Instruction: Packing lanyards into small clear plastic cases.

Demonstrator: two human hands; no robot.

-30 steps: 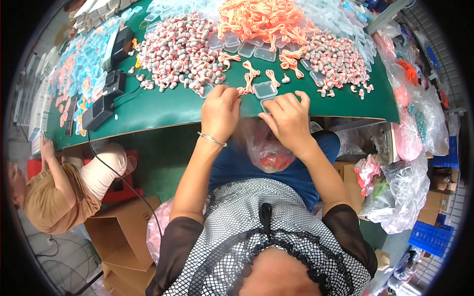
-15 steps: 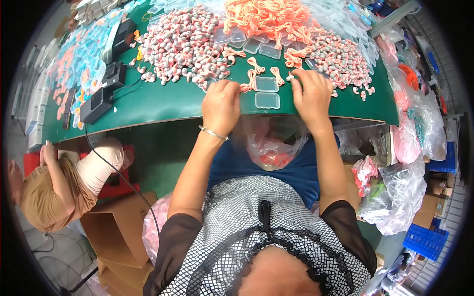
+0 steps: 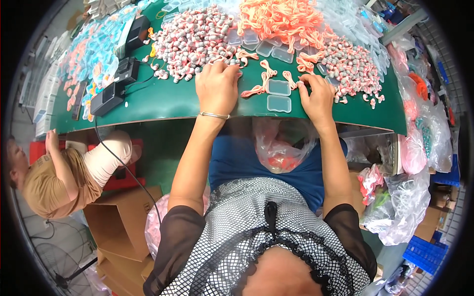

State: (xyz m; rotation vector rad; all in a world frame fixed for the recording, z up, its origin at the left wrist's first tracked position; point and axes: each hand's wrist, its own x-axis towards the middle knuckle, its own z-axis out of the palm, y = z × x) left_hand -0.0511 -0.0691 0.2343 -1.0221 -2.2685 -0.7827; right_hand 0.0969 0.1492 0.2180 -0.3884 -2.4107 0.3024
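Note:
My left hand (image 3: 216, 89) is at the front edge of a left pile of pink-and-grey earplugs (image 3: 195, 42). Its fingers curl down, and a bit of pink shows beside them; what they hold is hidden. At the right, my right hand (image 3: 317, 98) has thumb and forefinger close together beside a bundled orange cord (image 3: 290, 79). Anything in that pinch is too small to name. Between the hands lies a small clear plastic case, opened flat, with one half (image 3: 279, 88) behind the other half (image 3: 279, 103). Other cord bundles (image 3: 255, 92) lie left of it.
Behind are a heap of orange cords (image 3: 281, 19), clear cases (image 3: 264, 48) and a second earplug pile (image 3: 353, 64). Black devices (image 3: 107, 98) with a cable stand at the left. A plastic bag (image 3: 284, 148) hangs under the table edge. Another person (image 3: 59, 182) sits at the left.
My left hand has moved from beside the cord bundle left to the earplug pile. My right hand has drawn slightly back from the cords. The whole view has shifted a little.

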